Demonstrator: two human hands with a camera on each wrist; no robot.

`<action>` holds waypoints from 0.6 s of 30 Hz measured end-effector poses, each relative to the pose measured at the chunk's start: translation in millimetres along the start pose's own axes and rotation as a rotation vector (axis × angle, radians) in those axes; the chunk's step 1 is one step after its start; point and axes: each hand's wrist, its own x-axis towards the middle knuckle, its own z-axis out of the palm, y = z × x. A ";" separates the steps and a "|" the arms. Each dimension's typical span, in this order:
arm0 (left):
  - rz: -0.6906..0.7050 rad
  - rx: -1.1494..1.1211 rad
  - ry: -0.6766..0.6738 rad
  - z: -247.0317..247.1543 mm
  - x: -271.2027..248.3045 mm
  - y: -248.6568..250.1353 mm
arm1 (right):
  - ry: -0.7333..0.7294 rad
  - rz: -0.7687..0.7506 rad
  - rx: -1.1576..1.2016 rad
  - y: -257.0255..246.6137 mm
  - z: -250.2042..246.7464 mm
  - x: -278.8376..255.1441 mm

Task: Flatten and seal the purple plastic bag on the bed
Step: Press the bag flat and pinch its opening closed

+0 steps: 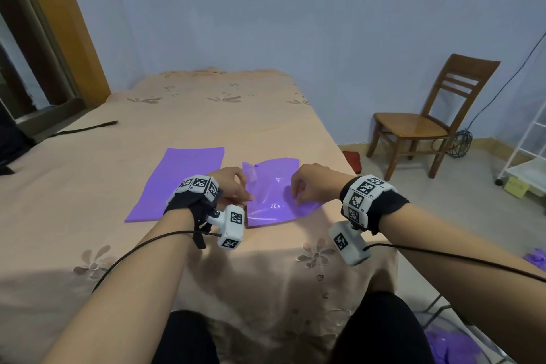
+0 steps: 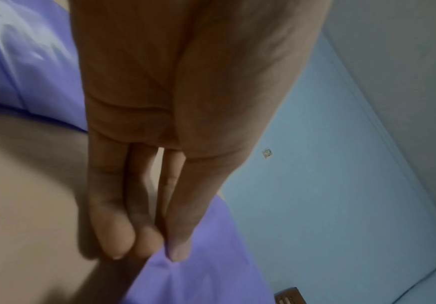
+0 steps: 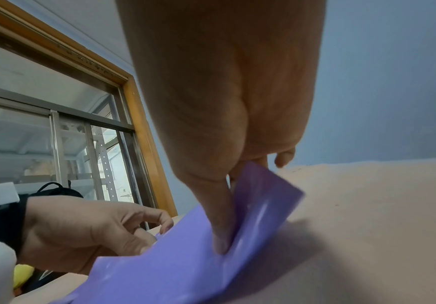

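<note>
A glossy, wrinkled purple plastic bag [image 1: 274, 201] lies on the peach bedspread [image 1: 206, 121] in front of me. My left hand [image 1: 246, 195] pinches its left edge between thumb and fingertips [image 2: 177, 251], and the bag [image 2: 206, 273] creases under them. My right hand [image 1: 297, 198] grips the bag's right side. In the right wrist view the thumb [image 3: 221, 244] presses into the bag [image 3: 185, 267] while the film folds up against the fingers behind it. The bag's far left corner is turned up.
A second purple bag [image 1: 177, 183] lies flat on the bed to the left. A black strap [image 1: 85, 128] rests at the bed's far left. The bed's right edge drops to the floor, where a wooden chair [image 1: 428, 118], a white rack [image 1: 531, 162] and more purple bags [image 1: 455, 346] stand.
</note>
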 end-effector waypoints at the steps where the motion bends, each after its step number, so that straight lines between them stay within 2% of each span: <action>1: 0.002 -0.007 0.016 -0.5 2.9 0.4 | 0.018 -0.003 0.000 0.0 -0.7 1.9; 4: 0.020 -0.076 0.106 -2.5 14.1 3.0 | 0.057 0.007 0.037 3.1 -3.4 8.6; 7: 0.004 -0.054 0.163 -4.7 22.3 5.9 | 0.103 0.009 0.122 5.6 -6.8 13.4; 10: -0.050 -0.066 0.090 -4.9 19.9 8.8 | 0.107 0.003 0.177 5.4 -11.0 13.5; 15: -0.091 -0.055 -0.066 -9.1 17.1 3.9 | -0.083 -0.043 0.148 -0.6 -16.8 9.0; 18: -0.148 -0.034 -0.143 -11.0 10.3 -1.0 | -0.122 -0.087 0.102 -7.5 -17.6 5.4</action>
